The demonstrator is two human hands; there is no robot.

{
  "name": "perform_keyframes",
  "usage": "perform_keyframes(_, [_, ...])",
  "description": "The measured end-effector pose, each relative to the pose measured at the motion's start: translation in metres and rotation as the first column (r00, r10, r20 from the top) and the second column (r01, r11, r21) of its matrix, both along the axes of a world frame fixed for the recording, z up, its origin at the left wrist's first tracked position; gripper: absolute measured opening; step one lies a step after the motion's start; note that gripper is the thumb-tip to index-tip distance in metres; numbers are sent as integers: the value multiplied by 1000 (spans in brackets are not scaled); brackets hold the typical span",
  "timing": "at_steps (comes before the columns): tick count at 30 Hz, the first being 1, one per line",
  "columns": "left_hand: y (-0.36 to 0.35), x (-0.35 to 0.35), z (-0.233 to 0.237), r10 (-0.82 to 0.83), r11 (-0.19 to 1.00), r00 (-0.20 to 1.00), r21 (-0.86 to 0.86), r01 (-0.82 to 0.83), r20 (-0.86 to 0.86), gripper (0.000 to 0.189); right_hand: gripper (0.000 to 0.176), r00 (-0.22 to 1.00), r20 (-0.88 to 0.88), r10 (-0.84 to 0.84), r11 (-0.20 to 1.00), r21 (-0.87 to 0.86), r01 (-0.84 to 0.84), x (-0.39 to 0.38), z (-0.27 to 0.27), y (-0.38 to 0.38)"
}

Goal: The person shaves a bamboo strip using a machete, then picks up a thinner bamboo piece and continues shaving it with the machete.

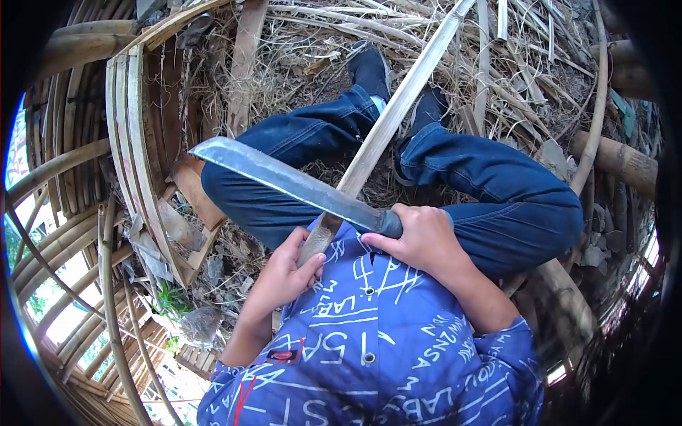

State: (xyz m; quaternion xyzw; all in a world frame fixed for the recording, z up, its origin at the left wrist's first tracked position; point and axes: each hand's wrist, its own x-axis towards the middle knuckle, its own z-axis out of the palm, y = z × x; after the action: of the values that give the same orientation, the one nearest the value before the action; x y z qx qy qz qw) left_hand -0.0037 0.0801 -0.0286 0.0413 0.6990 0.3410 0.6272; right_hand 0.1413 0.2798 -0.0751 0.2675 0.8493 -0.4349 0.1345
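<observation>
My left hand [295, 266] is closed around the near end of a long split bamboo strip [398, 106], which slants away between my legs toward the upper right. In my right hand [423, 238] is the dark handle of a machete [284, 174], fingers wrapped round it. The wide grey blade points to the left and crosses over the strip just beyond my left hand. Its tip reaches above my bent left knee. The strip's near end lies close to my blue printed shirt [362, 334].
I sit with both legs [497, 184] bent on ground strewn with bamboo shavings [312, 64]. Bamboo slats [135, 163] stand at the left, beside a pole framework [64, 156]. A thick bamboo pole [621, 163] lies at the right. Scraps and stones are scattered around.
</observation>
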Motion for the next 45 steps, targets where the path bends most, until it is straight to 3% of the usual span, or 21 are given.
perform_keyframes(3, [-3, 0, -8, -29, 998, 998, 49, 26, 62, 27, 68, 998, 43, 43, 999, 3, -43, -6, 0, 3])
perform_keyframes(5, [1, -2, -6, -2, 999, 982, -36, 9, 190, 27, 68, 998, 25, 57, 998, 8, -57, -11, -3, 5])
perform_keyframes(9, [1, 4, 0, 27, 1000, 989, -4, -26, 146, 21, 67, 995, 44, 95, 995, 21, -96, -15, -9, 12])
perform_keyframes(17, [-13, 8, 2, -11, 1000, 995, -6, 12, 97, 22, 71, 984, 177, -28, 978, 210, -10, -9, -21, 63])
perform_keyframes(21, [-20, 9, 5, -36, 999, 997, 13, 35, 73, 19, 72, 976, 214, -35, 988, 157, 1, -6, -32, 82])
perform_keyframes(24, [-33, 7, 0, -48, 993, 999, 107, 48, -3, 19, 62, 979, 205, 4, 973, 224, -51, -9, -31, 85])
perform_keyframes(26, [-35, 1, 12, 9, 1000, 992, -27, -6, 127, 21, 70, 973, 228, -25, 932, 357, -59, -12, -32, 88])
perform_keyframes(29, [-58, -3, 14, 40, 999, 978, -31, -35, 204, 18, 71, 942, 251, -221, 956, 248, 159, -7, -47, 129])
perform_keyframes(30, [-57, -1, 13, 41, 999, 979, -34, -35, 200, 18, 71, 943, 248, -220, 957, 244, 159, -5, -52, 135])
perform_keyframes(32, [-56, -2, 12, 39, 999, 980, -42, -31, 195, 16, 72, 949, 235, -209, 912, 398, 102, -5, -55, 139])
perform_keyframes(42, [-74, -18, 15, 61, 997, 972, -66, -47, 228, 19, 75, 954, 256, -155, 896, 444, 27, -9, -55, 137])
perform_keyframes(45, [-85, -22, 16, 53, 998, 969, -39, -45, 240, 19, 74, 954, 222, -201, 875, 478, 73, -5, -65, 142])
